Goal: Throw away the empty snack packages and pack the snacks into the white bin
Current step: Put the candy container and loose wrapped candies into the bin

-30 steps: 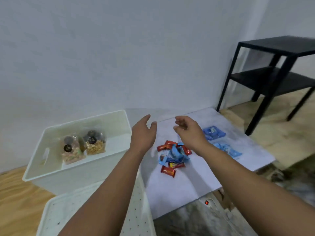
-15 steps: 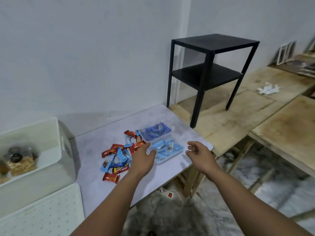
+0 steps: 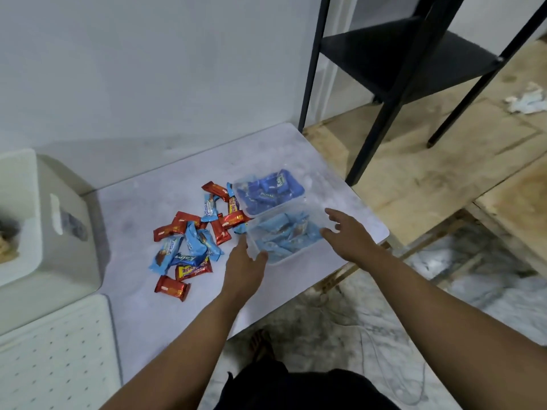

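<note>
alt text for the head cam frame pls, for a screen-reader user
Both hands reach for the nearer clear tub of light-blue snacks on a pale table: left hand touching its near corner, right hand open at its right side. A second tub sits behind, loose wrapped snacks left, white bin far left.

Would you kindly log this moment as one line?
left hand: open, at near tray | right hand: open, at its right side | loose snacks: on table | white bin: left

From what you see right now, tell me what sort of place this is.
Probably a room in a home that is unfinished or being renovated: bare plywood boards cover the floor, a black metal shelf stands against a plain white wall, and crumpled paper lies on the boards.
</note>
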